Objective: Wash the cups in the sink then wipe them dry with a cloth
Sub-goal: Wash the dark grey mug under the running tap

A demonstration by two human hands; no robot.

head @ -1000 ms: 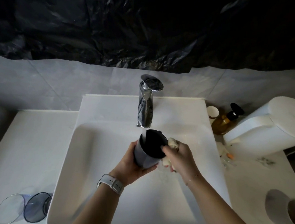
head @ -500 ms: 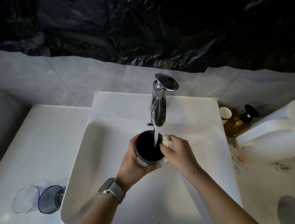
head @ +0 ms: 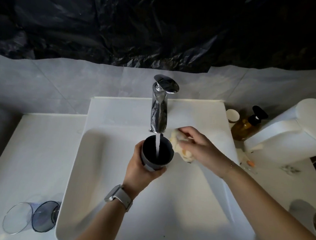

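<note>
My left hand point(head: 140, 167) wraps the dark cup point(head: 157, 153) from its left and near side, fingers curled round the wall. The cup stands mouth up over the back of the sink point(head: 96, 171), its long axis close to vertical and tipped slightly toward me. The stream point(head: 157, 145) from the tap point(head: 159, 110) falls straight into the open mouth. My right hand point(head: 202, 148) pinches a pale yellow sponge point(head: 177, 146), which lies just right of the cup's rim; whether it touches the rim I cannot tell. The sponge is therefore the nearer tool, and the mouth lies to its left, so the scrub inside, as I judge it, needs a short leftward and downward entry.

A clear cup point(head: 30, 216) lies on its side at the near left corner of the counter point(head: 37, 148). At the right edge stand an amber pump bottle point(head: 246, 126), a small white cup point(head: 232, 115) and a white toilet point(head: 294, 130); a grey mug point(head: 305, 213) sits at the near right. Black plastic sheeting point(head: 160, 25) covers the wall behind. The basin is broad, leaving both hands free room.
</note>
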